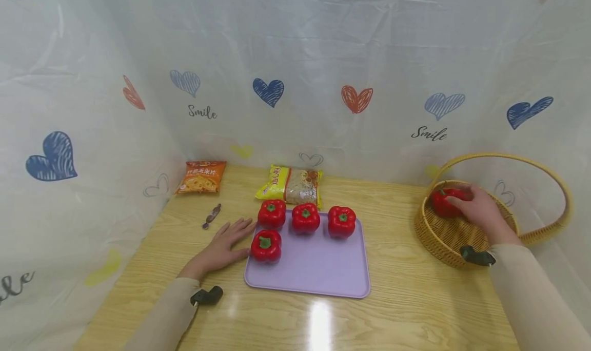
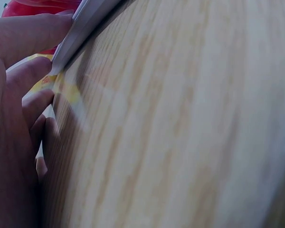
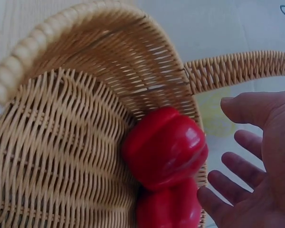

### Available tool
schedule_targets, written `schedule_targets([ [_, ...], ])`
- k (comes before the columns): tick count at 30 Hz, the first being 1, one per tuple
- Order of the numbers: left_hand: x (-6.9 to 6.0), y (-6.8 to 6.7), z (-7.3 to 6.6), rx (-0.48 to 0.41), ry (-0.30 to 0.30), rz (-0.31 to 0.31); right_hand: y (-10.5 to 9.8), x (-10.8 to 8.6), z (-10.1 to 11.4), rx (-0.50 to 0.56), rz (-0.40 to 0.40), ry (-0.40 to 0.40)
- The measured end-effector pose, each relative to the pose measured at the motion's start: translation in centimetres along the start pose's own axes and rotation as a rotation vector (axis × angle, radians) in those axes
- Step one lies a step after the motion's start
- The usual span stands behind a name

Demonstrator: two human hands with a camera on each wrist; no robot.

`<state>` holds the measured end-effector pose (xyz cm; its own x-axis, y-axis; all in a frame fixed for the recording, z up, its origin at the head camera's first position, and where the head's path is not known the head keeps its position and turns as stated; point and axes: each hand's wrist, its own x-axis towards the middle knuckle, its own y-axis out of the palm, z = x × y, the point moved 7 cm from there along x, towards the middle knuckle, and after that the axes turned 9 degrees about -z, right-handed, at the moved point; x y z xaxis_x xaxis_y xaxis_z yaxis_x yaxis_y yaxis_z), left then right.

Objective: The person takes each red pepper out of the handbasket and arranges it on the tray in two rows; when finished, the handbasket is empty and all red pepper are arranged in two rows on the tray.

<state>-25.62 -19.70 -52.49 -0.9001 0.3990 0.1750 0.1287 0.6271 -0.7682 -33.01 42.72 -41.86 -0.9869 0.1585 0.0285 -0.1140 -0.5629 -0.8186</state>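
My left hand (image 1: 223, 248) lies spread at the left edge of the lilac tray (image 1: 318, 269); in the left wrist view its thumb (image 2: 33, 35) touches the tray's rim. Several red bell peppers (image 1: 266, 246) sit along the tray's back and left side. Over the wicker basket (image 1: 429, 240), at the right, my right hand (image 1: 482, 212) hovers with parted fingers. Two red bell peppers (image 3: 166, 147) rest inside against the basket wall in the right wrist view. A gap shows between that hand's fingers and the upper pepper, so nothing is held.
An orange snack bag (image 1: 201, 177) lies at the back left, with a small brown wrapped piece (image 1: 212, 216) in front of it. Behind the tray is a yellow food packet (image 1: 293, 185). The basket's tall handle (image 1: 503, 157) arches over it. A heart-printed curtain (image 1: 314, 48) encloses the table.
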Motion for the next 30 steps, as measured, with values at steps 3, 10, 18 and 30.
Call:
schedule_targets([
  [3, 0.0, -0.1, 0.0, -0.002, 0.000, -0.001, 0.2, 0.4, -0.3, 0.039, 0.037, 0.034],
  [10, 0.0, 0.0, 0.1, 0.003, 0.004, -0.002, 0.8, 1.0, -0.8, 0.059, 0.083, 0.044],
  [18, 0.1, 0.1, 0.2, -0.001, 0.010, -0.006, 1.7, 1.6, -0.4, 0.035, 0.115, -0.037],
  [30, 0.0, 0.1, 0.3, 0.001, 0.007, -0.001, 3.0, 1.2, -0.5, -0.040, 0.174, -0.045],
])
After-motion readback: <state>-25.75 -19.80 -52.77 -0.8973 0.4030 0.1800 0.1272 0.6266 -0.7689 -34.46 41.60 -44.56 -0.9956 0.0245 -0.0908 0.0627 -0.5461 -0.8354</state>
